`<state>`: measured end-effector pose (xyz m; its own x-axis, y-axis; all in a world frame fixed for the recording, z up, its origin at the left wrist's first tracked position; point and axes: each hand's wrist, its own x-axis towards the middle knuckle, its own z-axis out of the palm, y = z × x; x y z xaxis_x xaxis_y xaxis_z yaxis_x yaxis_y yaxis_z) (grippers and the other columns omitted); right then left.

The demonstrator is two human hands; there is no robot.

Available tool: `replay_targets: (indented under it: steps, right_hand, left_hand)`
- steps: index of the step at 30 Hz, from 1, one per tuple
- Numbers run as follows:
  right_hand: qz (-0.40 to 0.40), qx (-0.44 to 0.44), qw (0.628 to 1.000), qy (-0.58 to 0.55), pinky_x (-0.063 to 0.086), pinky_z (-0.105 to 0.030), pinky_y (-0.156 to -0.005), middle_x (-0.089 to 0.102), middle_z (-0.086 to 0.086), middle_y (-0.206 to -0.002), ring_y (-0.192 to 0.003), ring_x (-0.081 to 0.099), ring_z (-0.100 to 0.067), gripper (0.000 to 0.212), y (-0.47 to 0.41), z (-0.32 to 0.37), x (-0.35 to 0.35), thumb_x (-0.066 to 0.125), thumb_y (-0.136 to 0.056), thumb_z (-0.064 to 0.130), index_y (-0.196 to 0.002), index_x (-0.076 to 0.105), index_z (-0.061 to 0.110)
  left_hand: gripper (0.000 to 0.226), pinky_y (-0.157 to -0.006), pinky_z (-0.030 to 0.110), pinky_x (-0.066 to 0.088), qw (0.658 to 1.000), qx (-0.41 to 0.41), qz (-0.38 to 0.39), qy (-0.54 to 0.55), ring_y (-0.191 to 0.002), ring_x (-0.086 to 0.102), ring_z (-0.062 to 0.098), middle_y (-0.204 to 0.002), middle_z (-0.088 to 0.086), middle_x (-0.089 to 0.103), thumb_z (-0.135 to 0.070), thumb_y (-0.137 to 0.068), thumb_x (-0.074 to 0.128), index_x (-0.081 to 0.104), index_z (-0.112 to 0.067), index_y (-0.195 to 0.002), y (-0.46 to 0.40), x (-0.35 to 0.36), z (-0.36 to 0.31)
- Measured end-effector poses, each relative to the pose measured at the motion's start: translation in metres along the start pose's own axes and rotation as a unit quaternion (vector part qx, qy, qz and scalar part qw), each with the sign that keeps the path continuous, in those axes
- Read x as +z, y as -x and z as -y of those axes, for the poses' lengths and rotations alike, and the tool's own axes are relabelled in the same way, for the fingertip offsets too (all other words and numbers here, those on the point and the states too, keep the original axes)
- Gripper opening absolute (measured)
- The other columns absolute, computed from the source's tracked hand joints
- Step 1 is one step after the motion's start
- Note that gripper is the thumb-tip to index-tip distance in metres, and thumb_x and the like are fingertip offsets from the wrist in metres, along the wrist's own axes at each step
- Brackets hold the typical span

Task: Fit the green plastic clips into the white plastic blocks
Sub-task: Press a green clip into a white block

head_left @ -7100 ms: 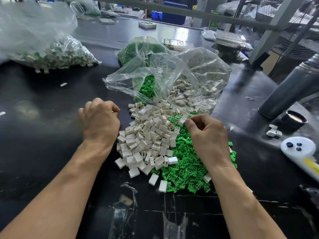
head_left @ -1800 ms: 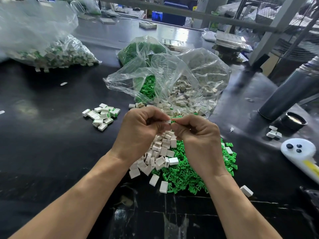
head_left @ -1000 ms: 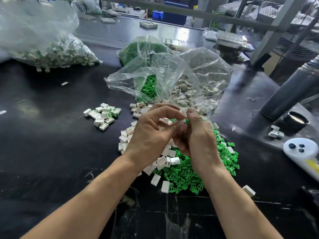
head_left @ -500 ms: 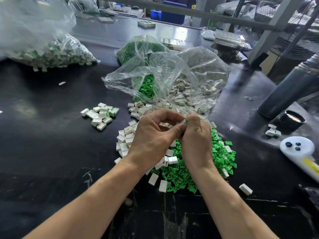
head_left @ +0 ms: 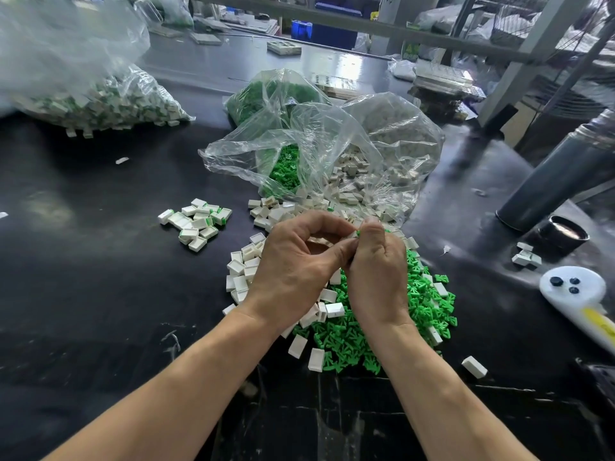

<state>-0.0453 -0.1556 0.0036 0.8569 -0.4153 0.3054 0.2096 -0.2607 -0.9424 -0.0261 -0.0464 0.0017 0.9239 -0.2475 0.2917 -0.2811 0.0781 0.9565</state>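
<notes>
Green clip (head_left: 358,232) and white block (head_left: 352,235) sit pinched between my left hand (head_left: 293,271) and right hand (head_left: 377,272), above the loose piles; half a second ago my fingers were further apart, so I judge the clip is seating. No readable writing anywhere.

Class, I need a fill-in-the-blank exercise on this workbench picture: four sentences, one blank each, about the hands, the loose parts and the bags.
1. The left hand and right hand meet above a loose pile of white blocks and ____ clips.
2. The small finished group lies to the ____ of the hands.
3. The open bags behind the pile are made of clear ____.
4. The table surface is ____ in colour.

Missing words: green; left; plastic; black
</notes>
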Motion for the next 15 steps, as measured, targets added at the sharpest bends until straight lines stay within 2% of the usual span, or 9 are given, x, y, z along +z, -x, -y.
replay_targets:
  steps: [5, 9, 11, 15]
  right_hand:
    - [-0.004, -0.001, 1.0, 0.009, 0.038, -0.017, -0.047, 0.055, 0.017, -0.047, -0.044, 0.05, -0.001, 0.07, 0.0002, -0.0006, 0.0012, 0.033, -0.112, 0.026, -0.049, 0.062, 0.038]
    - [0.003, -0.007, 1.0, -0.013, 0.042, -0.011, -0.052, 0.062, 0.02, -0.052, -0.05, 0.058, 0.003, 0.069, 0.001, -0.0007, 0.0011, 0.032, -0.111, 0.026, -0.055, 0.069, 0.043]
    - [0.011, 0.002, 1.0, -0.025, 0.046, -0.015, -0.055, 0.064, 0.017, -0.055, -0.053, 0.061, 0.001, 0.068, 0.0012, -0.0016, 0.0011, 0.032, -0.111, 0.028, -0.057, 0.07, 0.041]
    - [0.019, 0.022, 0.998, -0.064, 0.043, -0.023, -0.055, 0.056, 0.014, -0.05, -0.051, 0.053, -0.002, 0.065, 0.0034, -0.0021, 0.0021, 0.035, -0.11, 0.038, -0.054, 0.067, 0.032]
  left_hand:
    - [0.01, -0.08, 0.046, 0.063, 1.0, 0.004, 0.002, -0.002, -0.084, 0.075, 0.027, -0.093, 0.009, 0.077, -0.009, -0.088, 0.08, 0.075, -0.009, -0.097, -0.0001, -0.0002, -0.0006]
    - [0.011, -0.08, 0.046, 0.063, 1.0, 0.004, 0.002, 0.0, -0.085, 0.075, 0.028, -0.093, 0.01, 0.077, -0.009, -0.088, 0.079, 0.075, -0.008, -0.098, 0.0006, -0.0011, -0.0015]
    - [0.011, -0.08, 0.046, 0.063, 1.0, 0.004, 0.001, -0.002, -0.084, 0.075, 0.027, -0.093, 0.009, 0.077, -0.008, -0.088, 0.08, 0.075, -0.007, -0.098, 0.0007, -0.0014, -0.0015]
    - [0.012, -0.08, 0.047, 0.063, 1.0, 0.007, -0.003, -0.002, -0.083, 0.076, 0.025, -0.093, 0.006, 0.077, -0.009, -0.086, 0.081, 0.076, -0.009, -0.097, 0.0005, -0.0012, -0.0031]
